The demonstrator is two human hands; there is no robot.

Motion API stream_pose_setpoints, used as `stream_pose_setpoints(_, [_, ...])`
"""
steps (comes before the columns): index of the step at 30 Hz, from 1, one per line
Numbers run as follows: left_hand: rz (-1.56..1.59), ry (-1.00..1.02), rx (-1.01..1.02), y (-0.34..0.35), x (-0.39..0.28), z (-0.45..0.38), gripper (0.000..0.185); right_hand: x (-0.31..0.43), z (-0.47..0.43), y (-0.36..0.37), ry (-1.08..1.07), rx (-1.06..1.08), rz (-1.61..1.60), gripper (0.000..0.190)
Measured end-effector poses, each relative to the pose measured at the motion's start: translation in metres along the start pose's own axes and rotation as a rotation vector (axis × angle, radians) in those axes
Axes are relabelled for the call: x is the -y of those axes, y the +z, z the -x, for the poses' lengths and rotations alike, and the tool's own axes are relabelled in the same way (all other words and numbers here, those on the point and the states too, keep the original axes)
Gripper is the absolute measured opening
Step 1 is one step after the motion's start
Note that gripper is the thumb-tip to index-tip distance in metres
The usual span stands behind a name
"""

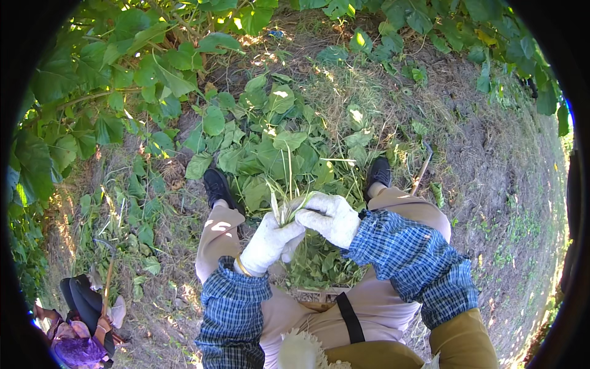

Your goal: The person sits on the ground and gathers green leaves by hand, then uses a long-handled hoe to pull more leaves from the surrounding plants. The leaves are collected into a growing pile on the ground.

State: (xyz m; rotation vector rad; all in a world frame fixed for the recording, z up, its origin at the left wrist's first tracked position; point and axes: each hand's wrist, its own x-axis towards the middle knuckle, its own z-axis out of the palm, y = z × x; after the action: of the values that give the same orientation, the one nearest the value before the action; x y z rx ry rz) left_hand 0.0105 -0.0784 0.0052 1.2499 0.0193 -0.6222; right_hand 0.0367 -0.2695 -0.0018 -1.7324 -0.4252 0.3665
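My left hand (272, 240), in a white glove, is closed around a small bunch of green and pale plant stems (286, 210) that stick up between my hands. My right hand (325, 219), also gloved in white, pinches the same bunch from the right, with thumb and forefinger close to my left fingers. Beneath and in front of my hands, a pile of large green leaves (272, 152) lies on the ground between my dark shoes. More cut greenery (322, 263) lies below my hands, between my legs. The lower ends of the stems are hidden by my gloves.
A hooked tool with a wooden handle (421, 173) lies beyond my right knee. At lower left another person (83, 318) sits holding a similar long-handled hooked tool (109, 276). Leafy bushes (124, 69) overhang the upper left and upper right (415, 18). A wooden edge (318, 305) shows beneath me.
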Motion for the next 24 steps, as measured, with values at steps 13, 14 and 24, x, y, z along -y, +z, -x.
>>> stream_pose_setpoints(13, [-0.207, -0.094, -0.019, -0.0018, 0.0063, -0.0039, 0.014, -0.0042, -0.0034, 0.0017, -0.098, -0.082, 0.149, 0.022])
stream_pose_setpoints(14, [-0.199, -0.096, -0.018, -0.0027, 0.0078, -0.0041, 0.015, -0.0030, -0.0034, 0.0021, -0.103, -0.086, 0.155, 0.022])
stream_pose_setpoints(24, [-0.247, -0.099, -0.018, 0.0009, 0.0067, -0.0055, 0.021, -0.0018, -0.0018, 0.0004, -0.111, -0.104, 0.156, 0.021])
